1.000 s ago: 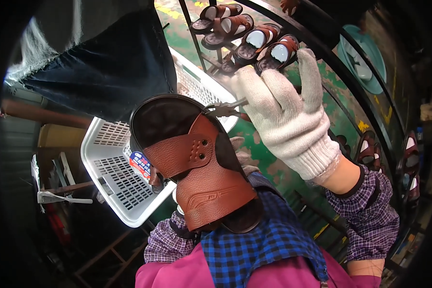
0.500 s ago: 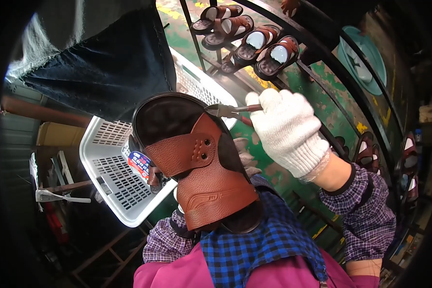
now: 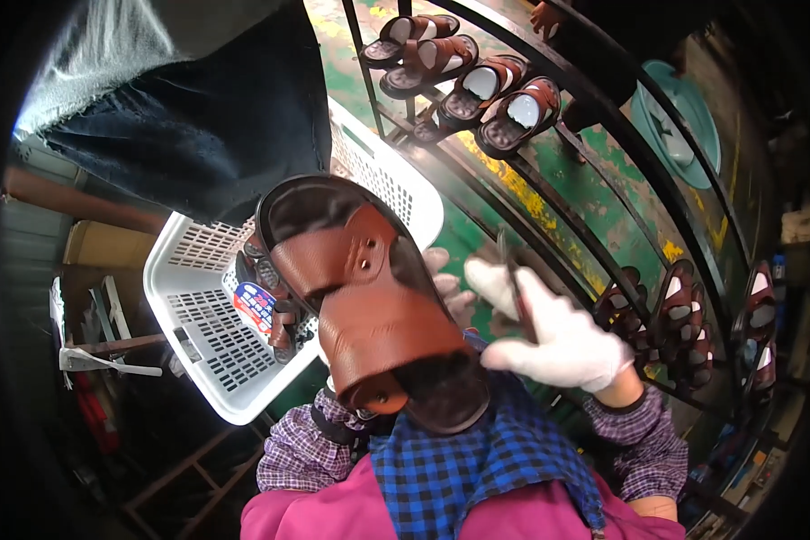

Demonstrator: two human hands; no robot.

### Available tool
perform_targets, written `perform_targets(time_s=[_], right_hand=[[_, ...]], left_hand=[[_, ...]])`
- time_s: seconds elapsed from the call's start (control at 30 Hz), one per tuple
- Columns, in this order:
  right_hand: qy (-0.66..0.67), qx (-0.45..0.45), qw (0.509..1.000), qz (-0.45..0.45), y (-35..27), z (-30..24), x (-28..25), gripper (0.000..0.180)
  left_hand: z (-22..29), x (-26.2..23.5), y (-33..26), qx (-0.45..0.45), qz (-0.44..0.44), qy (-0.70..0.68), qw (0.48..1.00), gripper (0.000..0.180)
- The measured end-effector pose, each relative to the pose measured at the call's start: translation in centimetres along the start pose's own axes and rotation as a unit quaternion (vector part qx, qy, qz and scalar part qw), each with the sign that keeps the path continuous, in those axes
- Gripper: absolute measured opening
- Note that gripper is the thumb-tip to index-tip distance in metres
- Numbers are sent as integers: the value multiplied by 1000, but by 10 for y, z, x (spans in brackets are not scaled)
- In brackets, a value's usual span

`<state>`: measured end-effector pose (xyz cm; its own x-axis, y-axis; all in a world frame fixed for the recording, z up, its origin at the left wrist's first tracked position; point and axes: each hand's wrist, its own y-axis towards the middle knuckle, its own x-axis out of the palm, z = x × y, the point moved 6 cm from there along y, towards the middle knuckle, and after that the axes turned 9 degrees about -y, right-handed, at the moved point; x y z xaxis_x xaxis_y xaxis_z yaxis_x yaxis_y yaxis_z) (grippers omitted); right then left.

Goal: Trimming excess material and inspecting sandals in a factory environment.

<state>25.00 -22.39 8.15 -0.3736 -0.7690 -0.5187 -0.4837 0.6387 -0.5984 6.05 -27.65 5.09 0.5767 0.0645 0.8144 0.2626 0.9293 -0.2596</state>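
Note:
A brown leather sandal [image 3: 387,315] with a black sole lies tilted in front of me. My left hand [image 3: 452,286], in a white glove, grips it from below. Only its fingertips show past the sandal's right edge; the rest is hidden behind the sole. Off to the right of the sandal, my white-gloved right hand [image 3: 571,346] holds a pair of pliers [image 3: 518,301] with red handles. Those pliers point upward, with their jaws blurred. The right thumb is stretched toward the sandal, apart from the other fingers.
To the left stands a white plastic basket [image 3: 270,391] with sandals and a printed label inside. Dark cloth [image 3: 225,126] hangs over its far side. Black metal racks [image 3: 621,117] hold several brown sandals [image 3: 522,112]. A teal basin [image 3: 679,126] and another person's hand [image 3: 546,18] appear beyond.
The pliers have left the sandal's edge near the strap. My right hand has moved down, turned them upright and spread its thumb. The sandal has tilted, and its near strap has lifted.

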Motion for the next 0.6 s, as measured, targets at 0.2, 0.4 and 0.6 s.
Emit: perform_targets(time_s=[0.2,0.4,0.6], right_hand=[[488,-121,861,73,29,21,77,56],[736,-147,551,-365,22,20,120,54],[868,-182,237,-396,35,35,122,66]], left_hand=[[-27,-24,5,-7,149,75,986,52],[-9,46,24,-18,42,237,970,131],[-23,29,26,14,42,383,923,132]])
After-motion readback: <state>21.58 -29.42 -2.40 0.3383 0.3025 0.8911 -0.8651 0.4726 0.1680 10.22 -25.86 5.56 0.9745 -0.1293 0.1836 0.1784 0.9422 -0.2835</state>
